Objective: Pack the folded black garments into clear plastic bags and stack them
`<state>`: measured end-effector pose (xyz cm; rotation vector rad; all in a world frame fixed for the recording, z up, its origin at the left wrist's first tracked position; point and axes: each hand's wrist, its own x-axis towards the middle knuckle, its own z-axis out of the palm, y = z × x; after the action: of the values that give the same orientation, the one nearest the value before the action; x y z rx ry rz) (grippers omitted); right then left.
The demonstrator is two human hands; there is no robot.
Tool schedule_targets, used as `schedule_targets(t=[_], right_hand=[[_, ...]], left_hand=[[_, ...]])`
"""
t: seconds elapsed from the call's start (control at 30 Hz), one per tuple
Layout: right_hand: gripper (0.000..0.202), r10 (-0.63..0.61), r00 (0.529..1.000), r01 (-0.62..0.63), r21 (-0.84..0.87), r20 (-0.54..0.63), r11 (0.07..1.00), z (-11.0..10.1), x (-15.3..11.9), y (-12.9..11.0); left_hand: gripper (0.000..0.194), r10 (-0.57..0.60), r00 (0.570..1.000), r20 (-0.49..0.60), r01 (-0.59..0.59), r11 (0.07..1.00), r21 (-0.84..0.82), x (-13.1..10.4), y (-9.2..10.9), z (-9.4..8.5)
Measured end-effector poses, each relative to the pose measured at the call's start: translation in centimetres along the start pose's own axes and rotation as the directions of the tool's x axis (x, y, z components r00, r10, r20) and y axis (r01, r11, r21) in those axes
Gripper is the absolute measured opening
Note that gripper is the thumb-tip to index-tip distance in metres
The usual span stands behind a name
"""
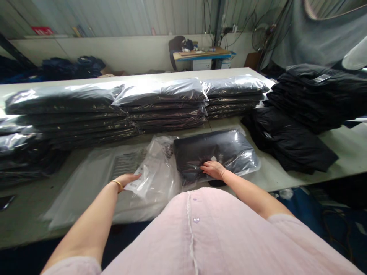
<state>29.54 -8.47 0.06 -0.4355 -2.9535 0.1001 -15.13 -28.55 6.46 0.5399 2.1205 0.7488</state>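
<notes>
A folded black garment (pixel 195 147) lies in a clear plastic bag on the table before me. My right hand (pixel 212 169) rests on its near side, fingers stretched to the left over the plastic. To the left, my left hand (pixel 127 180) pinches the crumpled mouth of the plastic bag (pixel 169 175); its fingertips are partly hidden by the film. Under and beside that hand, flat clear plastic bags (pixel 86 183) are spread in a pile, with dark printed lines showing on them.
Behind, bagged black garments (pixel 163 91) stand in several stacks along the table (pixel 229 72). More bagged ones (pixel 20 152) sit at left, near a phone (pixel 6 202). Unbagged folded black garments (pixel 295 137) are piled at right. A fan (pixel 262 34) stands by the back wall.
</notes>
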Motion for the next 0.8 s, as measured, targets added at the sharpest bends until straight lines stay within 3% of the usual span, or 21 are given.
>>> schedule_targets(t=[0.07,0.1,0.23,0.4,0.6,0.73,0.8], right_hand=[[0.031,-0.008,1.0,0.008,0.016,0.01,1.0,0.4,0.3,-0.1],[0.031,-0.008,1.0,0.008,0.029,0.008,1.0,0.6,0.4,-0.1],[0.034,-0.001,1.0,0.001,0.059,-0.009,0.998,1.1,0.7,0.0],[0.036,0.043,0.999,-0.042,0.071,-0.005,0.997,1.0,0.7,-0.1],[0.042,0.115,0.991,-0.122,0.128,0.062,0.984,-0.1,0.9,-0.4],[0.044,0.1,0.991,-0.11,0.112,0.085,0.988,-0.4,0.8,-0.7],[0.042,0.165,0.985,-0.172,0.182,0.054,0.968,-0.1,0.7,-0.6]], left_hand=[[0.024,-0.076,0.968,0.238,0.12,0.977,-0.177,-0.9,1.3,0.8],[0.023,-0.061,0.953,0.295,0.138,0.959,-0.247,-1.2,1.9,1.3],[0.018,0.058,0.965,0.255,0.068,0.887,-0.458,-1.9,4.3,4.4],[0.018,0.161,0.956,0.246,0.013,0.813,-0.582,-2.7,6.1,9.5],[0.023,0.219,0.928,0.301,0.036,0.751,-0.659,-3.0,6.9,14.6],[0.02,0.212,0.933,0.29,0.034,0.752,-0.658,-2.8,6.9,17.1],[0.023,0.223,0.939,0.263,0.003,0.757,-0.654,-2.6,6.8,18.1]])
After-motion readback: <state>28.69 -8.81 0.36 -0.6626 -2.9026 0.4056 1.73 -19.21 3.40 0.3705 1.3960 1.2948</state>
